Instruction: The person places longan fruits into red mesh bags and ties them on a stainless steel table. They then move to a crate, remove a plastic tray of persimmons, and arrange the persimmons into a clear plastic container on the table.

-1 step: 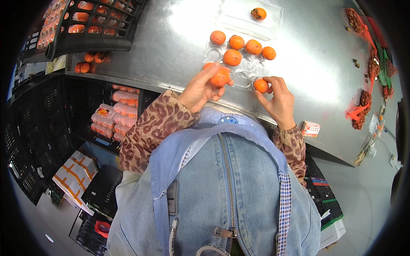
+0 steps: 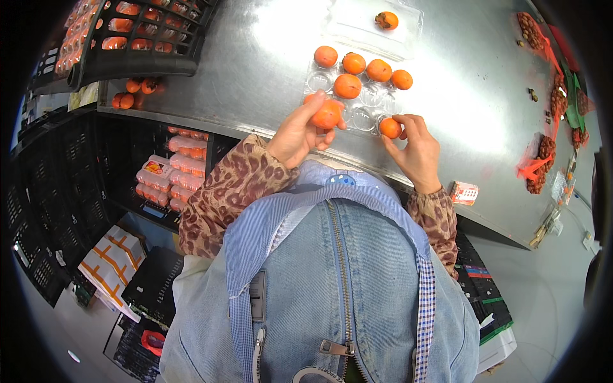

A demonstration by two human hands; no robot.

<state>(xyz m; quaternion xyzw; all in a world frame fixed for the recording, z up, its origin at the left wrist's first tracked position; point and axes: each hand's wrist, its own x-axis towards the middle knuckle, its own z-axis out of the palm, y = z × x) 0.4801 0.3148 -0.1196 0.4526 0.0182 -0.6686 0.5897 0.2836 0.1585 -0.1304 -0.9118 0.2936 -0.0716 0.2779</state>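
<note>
A clear plastic tray with round cups lies on the metal table, and several orange persimmons sit in it. My left hand is closed around a persimmon, held over the tray's near left part. Part of another orange fruit shows just behind it; I cannot tell whether it is in the tray or in the hand. At the tray's near right corner, my right hand grips a persimmon between thumb and fingers, at the cup there. Some cups between the fruits hold nothing.
Beyond the tray, one persimmon rests on a clear lid. A black crate with packed fruit stands at the far left. Filled packs sit below the table. Red net bags lie along the right edge.
The persimmon in my left hand has shifted very slightly to the left, with the fingers turning a little. My right hand has not visibly moved.
</note>
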